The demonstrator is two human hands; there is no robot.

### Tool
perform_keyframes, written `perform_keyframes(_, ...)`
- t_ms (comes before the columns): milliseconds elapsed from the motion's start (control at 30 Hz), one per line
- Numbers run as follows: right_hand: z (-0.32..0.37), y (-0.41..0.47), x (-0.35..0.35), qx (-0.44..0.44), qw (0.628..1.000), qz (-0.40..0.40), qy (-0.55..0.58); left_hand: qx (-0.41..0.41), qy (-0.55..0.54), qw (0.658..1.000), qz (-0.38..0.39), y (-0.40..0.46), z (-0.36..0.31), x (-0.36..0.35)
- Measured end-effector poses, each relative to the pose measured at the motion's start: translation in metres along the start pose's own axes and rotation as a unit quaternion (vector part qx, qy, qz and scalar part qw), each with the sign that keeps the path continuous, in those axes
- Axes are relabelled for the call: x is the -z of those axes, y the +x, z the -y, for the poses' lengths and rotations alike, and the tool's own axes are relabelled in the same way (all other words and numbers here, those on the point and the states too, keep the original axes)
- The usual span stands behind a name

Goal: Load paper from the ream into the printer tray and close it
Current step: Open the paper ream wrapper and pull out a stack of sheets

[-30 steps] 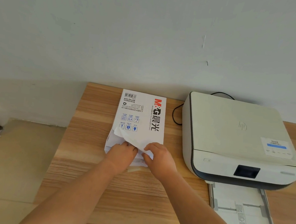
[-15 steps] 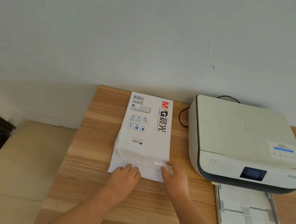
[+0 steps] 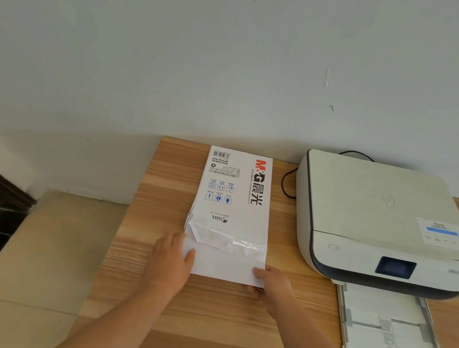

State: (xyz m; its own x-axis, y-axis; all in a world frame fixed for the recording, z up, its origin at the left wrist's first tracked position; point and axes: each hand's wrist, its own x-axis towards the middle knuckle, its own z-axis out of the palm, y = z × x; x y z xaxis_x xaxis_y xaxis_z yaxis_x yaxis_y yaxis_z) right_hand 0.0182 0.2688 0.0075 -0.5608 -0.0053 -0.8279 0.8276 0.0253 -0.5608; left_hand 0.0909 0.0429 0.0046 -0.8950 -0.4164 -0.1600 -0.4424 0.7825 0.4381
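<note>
Head view: a ream [image 3: 234, 196] in a white printed wrapper lies flat on a wooden table [image 3: 142, 249], its near end opened, with a sheaf of white paper [image 3: 222, 265] protruding toward the person. The left hand [image 3: 170, 263] rests at the left edge of the protruding paper, thumb laid over the top face and fingers beside the wrapper's torn corner. The right hand [image 3: 272, 286] grips the paper's near right corner, thumb on top and fingers curled beneath. The ream extends away from both hands toward the wall. Right of the right hand stands a white printer [image 3: 381, 216] with a dark screen on its front; a black cable [image 3: 287, 183] loops between printer and ream. The tray [image 3: 386, 337] is pulled out from beneath the printer, to the right of the right forearm, with no stack in it.
</note>
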Motion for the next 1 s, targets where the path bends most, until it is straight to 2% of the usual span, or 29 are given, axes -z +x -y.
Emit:
perform_keyframes(67,-0.001,-0.003,0.001,0.004,1.0,0.003,-0.006,0.1,-0.116,0.987,0.04,0.004,0.002,0.007)
perform_keyframes(133,-0.004,-0.006,0.003,0.001,1.0,0.01,-0.012,0.167,-0.219,0.959,0.071,0.007,0.005,0.008)
perform_keyframes(300,-0.017,-0.015,0.016,-0.033,0.998,0.041,-0.044,0.239,-0.334,0.905,0.112,-0.001,0.015,0.004)
perform_keyframes(500,-0.023,-0.021,0.025,-0.038,0.995,0.065,-0.059,0.282,-0.403,0.851,0.185,-0.011,0.024,0.003)
perform_keyframes(733,-0.002,-0.017,0.013,-0.02,0.998,0.051,-0.009,0.277,-0.477,0.812,0.19,0.005,0.017,0.006)
perform_keyframes(900,-0.007,-0.012,0.013,-0.016,0.999,0.022,-0.036,0.28,-0.456,0.823,0.192,0.007,0.015,0.006)
perform_keyframes(1000,-0.012,-0.019,0.017,-0.029,0.998,0.03,-0.044,0.305,-0.444,0.812,0.225,0.003,0.02,0.007)
